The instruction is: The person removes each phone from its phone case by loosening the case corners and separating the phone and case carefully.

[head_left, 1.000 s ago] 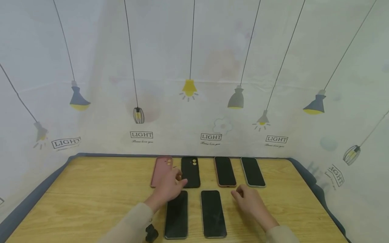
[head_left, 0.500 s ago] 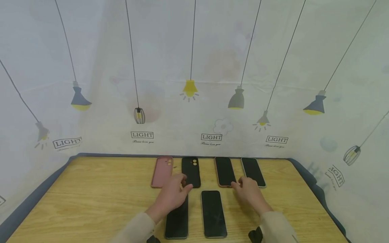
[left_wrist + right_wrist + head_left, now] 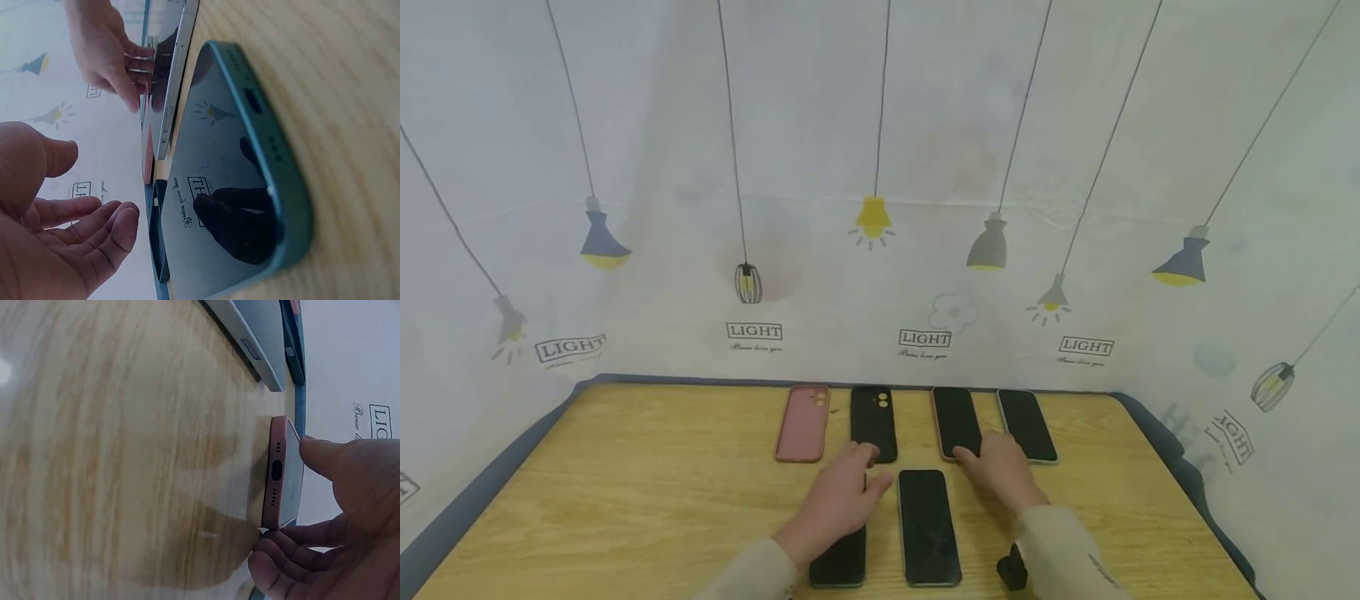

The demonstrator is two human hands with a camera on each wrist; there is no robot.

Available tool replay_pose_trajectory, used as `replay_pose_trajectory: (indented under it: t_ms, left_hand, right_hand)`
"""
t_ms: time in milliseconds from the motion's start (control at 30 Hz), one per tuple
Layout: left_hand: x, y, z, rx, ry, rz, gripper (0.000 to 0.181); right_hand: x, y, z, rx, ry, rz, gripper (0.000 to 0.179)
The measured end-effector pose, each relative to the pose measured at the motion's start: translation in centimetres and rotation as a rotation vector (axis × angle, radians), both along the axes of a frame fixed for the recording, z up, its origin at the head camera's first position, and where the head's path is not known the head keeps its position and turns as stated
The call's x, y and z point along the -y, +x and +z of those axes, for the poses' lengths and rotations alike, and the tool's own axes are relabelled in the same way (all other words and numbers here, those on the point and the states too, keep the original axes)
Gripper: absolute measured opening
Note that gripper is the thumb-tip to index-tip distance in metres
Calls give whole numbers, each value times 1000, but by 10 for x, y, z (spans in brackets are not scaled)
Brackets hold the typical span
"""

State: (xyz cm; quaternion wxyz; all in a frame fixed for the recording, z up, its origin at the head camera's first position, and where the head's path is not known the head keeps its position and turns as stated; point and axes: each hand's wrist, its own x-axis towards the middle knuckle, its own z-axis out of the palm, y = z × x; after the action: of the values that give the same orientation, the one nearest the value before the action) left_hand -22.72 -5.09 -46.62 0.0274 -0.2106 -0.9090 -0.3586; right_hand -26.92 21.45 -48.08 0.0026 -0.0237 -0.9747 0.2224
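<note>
At the back of the table my right hand (image 3: 1000,467) grips the lower end of a pink-edged smartphone (image 3: 957,421), which lies screen up. In the right wrist view the thumb is at one long edge of this phone (image 3: 290,481) and the curled fingers are at the other. My left hand (image 3: 842,496), fingers loosely bent, holds nothing and hovers over a dark smartphone (image 3: 838,562), partly hiding it. The left wrist view shows this phone with a teal edge (image 3: 294,200). Another smartphone with a pale edge (image 3: 928,529) lies between the hands.
A pink phone case (image 3: 802,425) and a black phone case (image 3: 872,421) lie at the back, left of the gripped phone. To its right lies a white-edged smartphone (image 3: 1028,427). Behind the wooden table (image 3: 647,492) hangs a lamp-printed cloth (image 3: 820,167).
My right hand has moved forward and left onto the pink-edged phone and taken hold of it. My left hand has drawn back from the pink case toward the near phones.
</note>
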Motion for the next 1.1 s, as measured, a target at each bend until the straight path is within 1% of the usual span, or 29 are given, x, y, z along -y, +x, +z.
replay_pose_trajectory:
  t_ms: [100, 200, 400, 500, 600, 833, 900, 1000, 1067, 1100]
  left_hand:
    - [-1, 2, 0, -35, -7, -3, 35]
    - [-1, 4, 2, -47, -9, -2, 33]
    - [-1, 3, 2, -24, -7, 9, 34]
    - [0, 2, 1, -20, -7, 11, 34]
    - [1, 2, 1, -27, -8, 14, 33]
    - [4, 0, 1, -1, 4, 20, 32]
    - [5, -1, 1, -1, 7, 20, 31]
    - [6, -1, 2, -1, 8, 25, 31]
    - [6, -2, 3, 2, 12, 28, 31]
    - [7, -2, 3, 10, 14, 31, 32]
  right_hand:
    - [4, -2, -1, -9, 60, -1, 51]
    - [9, -5, -1, -15, 91, -14, 51]
    - [17, -10, 2, 13, 148, -56, 53]
    - [19, -14, 2, 34, 152, -70, 54]
    - [19, -17, 0, 61, 127, -86, 54]
    - [14, -24, 1, 152, -20, -143, 51]
    - [13, -25, 4, 170, -48, -149, 58]
    - [10, -24, 6, 188, -69, -136, 67]
    - [7, -23, 8, 185, -78, -126, 65]
    - [6, -23, 9, 176, -84, -127, 59]
